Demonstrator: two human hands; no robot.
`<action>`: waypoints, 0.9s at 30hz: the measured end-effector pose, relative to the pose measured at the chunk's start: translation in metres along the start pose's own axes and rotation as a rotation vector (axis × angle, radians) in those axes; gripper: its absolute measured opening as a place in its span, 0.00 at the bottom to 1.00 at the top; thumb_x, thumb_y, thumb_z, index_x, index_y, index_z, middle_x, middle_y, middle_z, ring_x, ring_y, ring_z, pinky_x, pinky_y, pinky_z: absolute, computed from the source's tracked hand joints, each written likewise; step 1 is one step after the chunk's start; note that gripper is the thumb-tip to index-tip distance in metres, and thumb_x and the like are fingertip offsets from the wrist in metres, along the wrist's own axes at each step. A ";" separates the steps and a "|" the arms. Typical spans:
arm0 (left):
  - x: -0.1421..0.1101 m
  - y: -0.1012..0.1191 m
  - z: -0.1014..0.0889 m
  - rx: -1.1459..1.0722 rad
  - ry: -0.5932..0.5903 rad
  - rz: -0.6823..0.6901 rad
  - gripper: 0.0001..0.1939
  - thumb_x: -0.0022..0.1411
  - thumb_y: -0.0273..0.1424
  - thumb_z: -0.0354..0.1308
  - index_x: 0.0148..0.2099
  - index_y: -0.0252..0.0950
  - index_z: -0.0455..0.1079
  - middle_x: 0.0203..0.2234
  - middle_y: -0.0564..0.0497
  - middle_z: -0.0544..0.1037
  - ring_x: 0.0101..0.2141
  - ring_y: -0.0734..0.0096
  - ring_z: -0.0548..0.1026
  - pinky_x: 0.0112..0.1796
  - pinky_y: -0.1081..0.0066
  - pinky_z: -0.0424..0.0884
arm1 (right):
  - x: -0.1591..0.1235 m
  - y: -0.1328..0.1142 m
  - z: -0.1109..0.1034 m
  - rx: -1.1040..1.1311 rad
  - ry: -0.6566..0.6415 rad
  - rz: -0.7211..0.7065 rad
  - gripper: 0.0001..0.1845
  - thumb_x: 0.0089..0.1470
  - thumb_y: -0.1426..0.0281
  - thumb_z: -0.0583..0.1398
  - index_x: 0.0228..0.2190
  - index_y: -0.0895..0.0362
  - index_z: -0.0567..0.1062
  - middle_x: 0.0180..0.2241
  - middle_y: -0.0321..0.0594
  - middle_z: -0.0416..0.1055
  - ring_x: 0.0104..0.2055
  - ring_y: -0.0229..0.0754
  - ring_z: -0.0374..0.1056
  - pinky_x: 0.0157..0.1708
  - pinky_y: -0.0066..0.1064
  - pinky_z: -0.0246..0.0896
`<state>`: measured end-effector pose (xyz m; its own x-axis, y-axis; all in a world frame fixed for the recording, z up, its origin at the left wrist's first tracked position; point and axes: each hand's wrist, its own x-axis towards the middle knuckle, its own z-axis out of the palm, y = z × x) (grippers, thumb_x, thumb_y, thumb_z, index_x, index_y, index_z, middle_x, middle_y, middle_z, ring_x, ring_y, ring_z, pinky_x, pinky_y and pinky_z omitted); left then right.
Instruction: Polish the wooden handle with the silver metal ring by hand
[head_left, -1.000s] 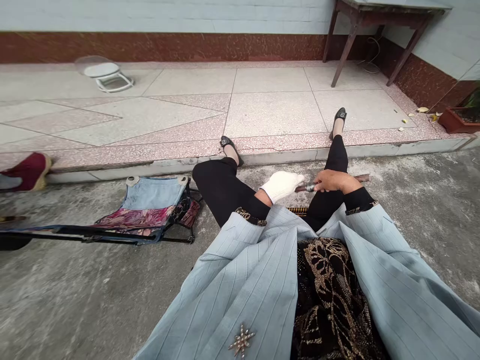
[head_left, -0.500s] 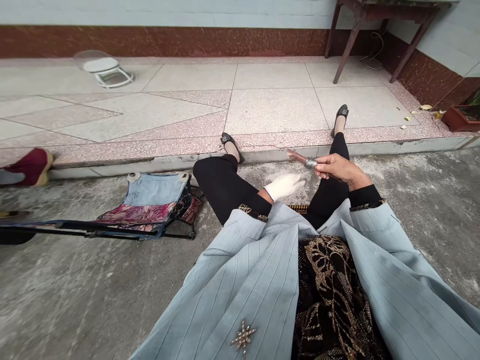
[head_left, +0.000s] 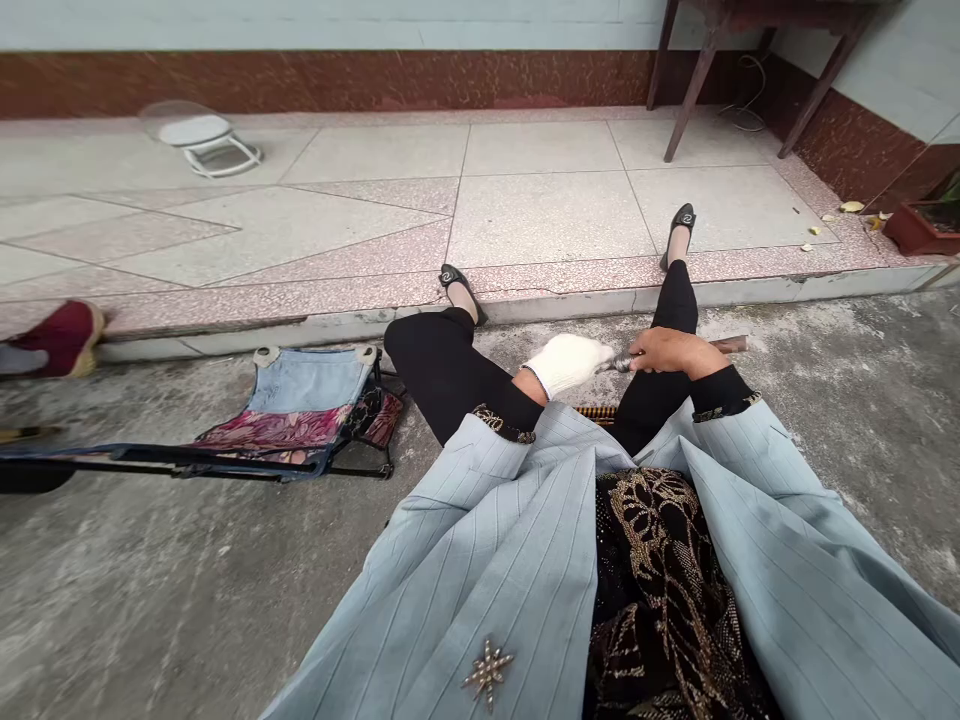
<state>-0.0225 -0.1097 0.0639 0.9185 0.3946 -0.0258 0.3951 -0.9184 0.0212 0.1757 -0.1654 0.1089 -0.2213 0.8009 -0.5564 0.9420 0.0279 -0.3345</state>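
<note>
Head view, right hand (head_left: 667,351) gripping stick (head_left: 731,344), now turned, left hand (head_left: 568,362) pinching its end

Concrete ground (head_left: 225,570), folding chair (head_left: 304,385), tiled step (head_left: 547,220), stool (head_left: 196,131)

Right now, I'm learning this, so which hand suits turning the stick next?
Probably the right hand: it grips the stick, while the gloved left hand is near the silvery coil.

Brown stick (head_left: 731,344), white glove (head_left: 568,363), striped pale-blue jacket (head_left: 487,560).
</note>
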 end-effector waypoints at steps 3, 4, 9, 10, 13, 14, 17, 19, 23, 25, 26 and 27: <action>-0.001 -0.003 -0.006 -0.169 0.019 0.100 0.16 0.70 0.38 0.47 0.44 0.38 0.74 0.36 0.47 0.79 0.36 0.66 0.77 0.36 0.71 0.65 | -0.006 0.009 -0.001 0.211 -0.224 -0.173 0.12 0.58 0.67 0.59 0.34 0.63 0.79 0.24 0.39 0.70 0.23 0.35 0.61 0.25 0.27 0.55; 0.000 -0.004 -0.006 -0.244 0.029 0.142 0.16 0.71 0.38 0.46 0.44 0.38 0.74 0.37 0.48 0.80 0.37 0.67 0.77 0.38 0.71 0.65 | -0.008 0.012 -0.001 0.275 -0.273 -0.228 0.13 0.57 0.66 0.60 0.36 0.63 0.79 0.24 0.38 0.69 0.23 0.34 0.61 0.25 0.27 0.55; 0.004 -0.002 0.004 -0.553 0.012 0.104 0.17 0.72 0.34 0.43 0.48 0.34 0.72 0.40 0.47 0.79 0.39 0.70 0.76 0.41 0.72 0.67 | -0.016 0.020 0.000 0.685 -0.229 -0.510 0.23 0.52 0.57 0.65 0.42 0.64 0.78 0.26 0.36 0.70 0.24 0.31 0.59 0.24 0.26 0.54; 0.004 0.000 0.007 -0.565 0.019 0.048 0.18 0.72 0.34 0.43 0.48 0.33 0.72 0.41 0.46 0.79 0.39 0.69 0.76 0.42 0.72 0.67 | -0.016 0.021 0.001 0.785 -0.122 -0.536 0.23 0.53 0.56 0.65 0.41 0.63 0.78 0.27 0.36 0.70 0.24 0.31 0.59 0.24 0.25 0.53; 0.004 0.004 0.012 -0.489 0.012 -0.038 0.19 0.72 0.37 0.42 0.50 0.36 0.71 0.39 0.47 0.79 0.40 0.66 0.76 0.44 0.69 0.67 | -0.011 0.021 0.001 0.967 0.209 -0.474 0.19 0.55 0.55 0.63 0.32 0.61 0.75 0.25 0.36 0.68 0.23 0.30 0.56 0.22 0.25 0.49; 0.003 0.005 0.013 -0.445 -0.007 -0.046 0.19 0.72 0.38 0.42 0.51 0.37 0.71 0.38 0.48 0.79 0.40 0.65 0.76 0.44 0.69 0.67 | -0.008 0.021 0.002 0.980 0.277 -0.426 0.19 0.55 0.55 0.63 0.30 0.60 0.74 0.24 0.35 0.67 0.22 0.30 0.56 0.21 0.25 0.48; 0.001 0.006 0.015 -0.293 -0.053 -0.081 0.20 0.73 0.39 0.40 0.52 0.39 0.71 0.37 0.48 0.79 0.38 0.65 0.76 0.40 0.69 0.67 | 0.000 0.022 0.003 0.903 0.385 -0.264 0.17 0.55 0.57 0.62 0.26 0.58 0.71 0.22 0.34 0.65 0.22 0.32 0.57 0.22 0.26 0.49; 0.000 0.005 0.015 -0.185 -0.049 -0.113 0.21 0.73 0.41 0.40 0.53 0.38 0.70 0.37 0.46 0.79 0.37 0.63 0.77 0.37 0.68 0.67 | 0.003 0.022 0.003 0.751 0.429 -0.139 0.14 0.56 0.60 0.61 0.26 0.58 0.72 0.21 0.34 0.64 0.22 0.33 0.57 0.24 0.28 0.51; -0.002 0.002 0.014 -0.020 -0.022 -0.126 0.20 0.72 0.40 0.42 0.52 0.39 0.71 0.36 0.43 0.79 0.34 0.61 0.78 0.34 0.68 0.65 | 0.001 0.015 0.001 0.315 0.417 0.054 0.12 0.57 0.67 0.60 0.23 0.57 0.72 0.20 0.36 0.66 0.24 0.36 0.59 0.27 0.31 0.50; -0.002 0.002 0.011 0.003 -0.004 -0.091 0.18 0.71 0.37 0.43 0.51 0.39 0.72 0.34 0.43 0.79 0.33 0.61 0.78 0.33 0.68 0.65 | -0.001 0.009 0.000 0.179 0.305 0.077 0.14 0.57 0.69 0.61 0.21 0.58 0.70 0.20 0.37 0.66 0.24 0.35 0.59 0.28 0.32 0.49; -0.001 0.002 0.009 0.001 0.003 -0.063 0.18 0.71 0.37 0.43 0.51 0.40 0.72 0.34 0.44 0.79 0.34 0.62 0.78 0.33 0.68 0.64 | -0.002 0.006 0.000 0.149 0.233 0.069 0.14 0.57 0.70 0.61 0.20 0.58 0.69 0.20 0.37 0.67 0.23 0.35 0.58 0.27 0.32 0.48; -0.001 0.002 0.006 -0.007 0.004 -0.033 0.17 0.71 0.37 0.44 0.50 0.40 0.72 0.34 0.45 0.79 0.34 0.62 0.77 0.33 0.69 0.64 | -0.003 0.003 0.001 0.135 0.164 0.057 0.15 0.57 0.71 0.61 0.20 0.59 0.69 0.19 0.38 0.67 0.23 0.34 0.58 0.27 0.32 0.49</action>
<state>-0.0224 -0.1123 0.0580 0.9052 0.4244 -0.0224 0.4249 -0.9049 0.0270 0.1791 -0.1677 0.1088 -0.1143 0.8860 -0.4494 0.9069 -0.0917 -0.4113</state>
